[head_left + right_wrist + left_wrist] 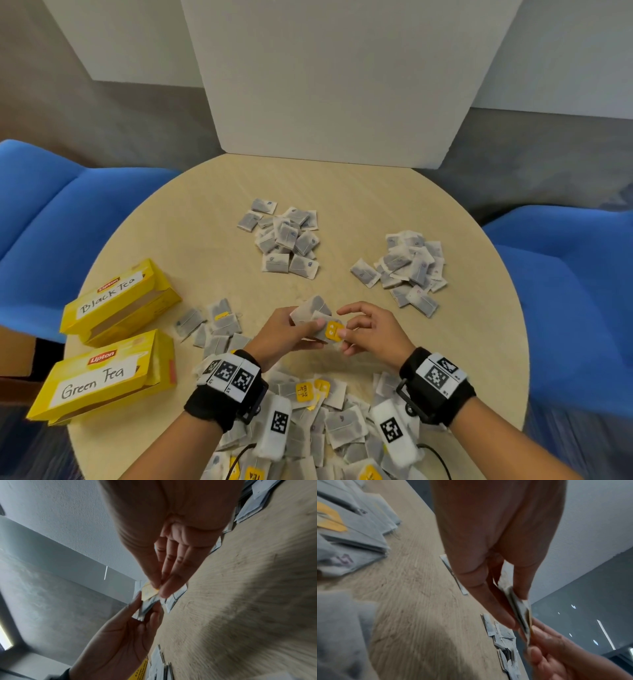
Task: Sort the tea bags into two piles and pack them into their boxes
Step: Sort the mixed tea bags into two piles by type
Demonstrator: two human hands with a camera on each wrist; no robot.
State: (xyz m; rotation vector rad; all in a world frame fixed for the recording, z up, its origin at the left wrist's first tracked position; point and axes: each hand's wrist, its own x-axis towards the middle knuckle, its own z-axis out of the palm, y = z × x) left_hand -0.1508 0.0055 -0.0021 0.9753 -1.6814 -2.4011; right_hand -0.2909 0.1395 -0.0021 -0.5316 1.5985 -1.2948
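Left hand (pixel 279 334) pinches a few tea bags (pixel 313 317) at frame center; right hand (pixel 371 330) pinches the yellow tag (pixel 334 330). Tugging could tear the tag off or drop bags.

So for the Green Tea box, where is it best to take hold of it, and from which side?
Probably from above, across its narrow width: the Green Tea box lies flat on the table, with its long sides free. The Black Tea box sits just behind it, so place the grip near the middle. Its right end looks open, so hold it level.
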